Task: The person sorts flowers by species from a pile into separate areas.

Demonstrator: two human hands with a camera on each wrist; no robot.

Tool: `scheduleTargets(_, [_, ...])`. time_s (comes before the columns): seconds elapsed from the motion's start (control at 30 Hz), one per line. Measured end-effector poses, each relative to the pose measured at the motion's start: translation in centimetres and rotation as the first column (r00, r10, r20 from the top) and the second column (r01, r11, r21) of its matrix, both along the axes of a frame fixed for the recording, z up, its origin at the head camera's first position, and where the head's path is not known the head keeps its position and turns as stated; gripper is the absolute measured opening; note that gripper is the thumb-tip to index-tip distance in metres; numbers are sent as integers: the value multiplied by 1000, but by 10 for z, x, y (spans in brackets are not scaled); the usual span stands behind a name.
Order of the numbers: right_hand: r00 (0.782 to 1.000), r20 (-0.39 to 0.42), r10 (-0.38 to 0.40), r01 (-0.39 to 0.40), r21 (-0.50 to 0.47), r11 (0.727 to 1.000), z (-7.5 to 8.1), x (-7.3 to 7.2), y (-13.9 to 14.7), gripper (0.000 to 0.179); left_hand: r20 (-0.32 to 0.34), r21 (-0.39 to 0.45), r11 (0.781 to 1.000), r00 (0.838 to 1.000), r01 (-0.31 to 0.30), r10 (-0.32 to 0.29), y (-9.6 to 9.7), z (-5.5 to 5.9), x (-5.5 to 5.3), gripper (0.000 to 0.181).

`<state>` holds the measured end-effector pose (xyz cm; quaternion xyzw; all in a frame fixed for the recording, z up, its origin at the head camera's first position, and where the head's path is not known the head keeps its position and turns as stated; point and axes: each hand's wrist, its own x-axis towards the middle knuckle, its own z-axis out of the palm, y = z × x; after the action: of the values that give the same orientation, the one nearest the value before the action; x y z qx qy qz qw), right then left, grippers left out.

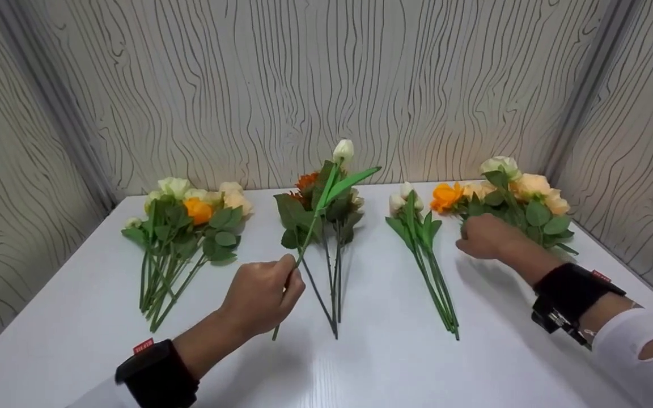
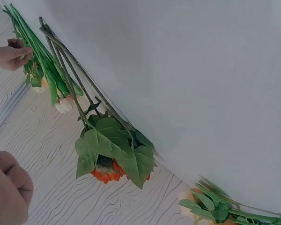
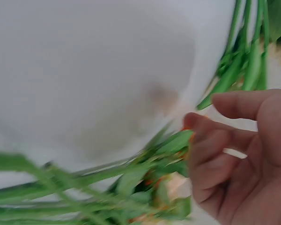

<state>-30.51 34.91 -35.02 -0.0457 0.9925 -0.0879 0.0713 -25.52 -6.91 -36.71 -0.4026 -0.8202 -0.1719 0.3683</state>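
Observation:
My left hand grips the green stem of a single white tulip, raised above the table's middle with its bloom pointing away. Behind that tulip lies a bunch of orange-red flowers with dark stems. At the right, my right hand is over the table's far side, between several white tulips and a bunch of roses. In the right wrist view, the fingers are loosely bent and the thumb stands apart from the index finger, with nothing between them. The left wrist view hides the held stem.
Another bunch of pale and orange flowers lies at the left of the white table, stems toward me. Wood-grain patterned panels rise behind the table and along both sides.

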Motion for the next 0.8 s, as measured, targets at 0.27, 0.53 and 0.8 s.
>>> scheduleTargets(0.27, [925,-197,324,-376,-575,726,1,51,-119,25,80,36,999,996,38,-41,39,-5,15,17])
scheduleTargets(0.53, [961,-217,173,-267,-894,360,-2,96,-178,26,22,76,978,980,193,-195,67,-22,28,18])
scheduleTargets(0.8, [960,-235,151,-277,-869,409,-5,97,-178,24,97,7,989,985,145,-145,63,-24,33,14])
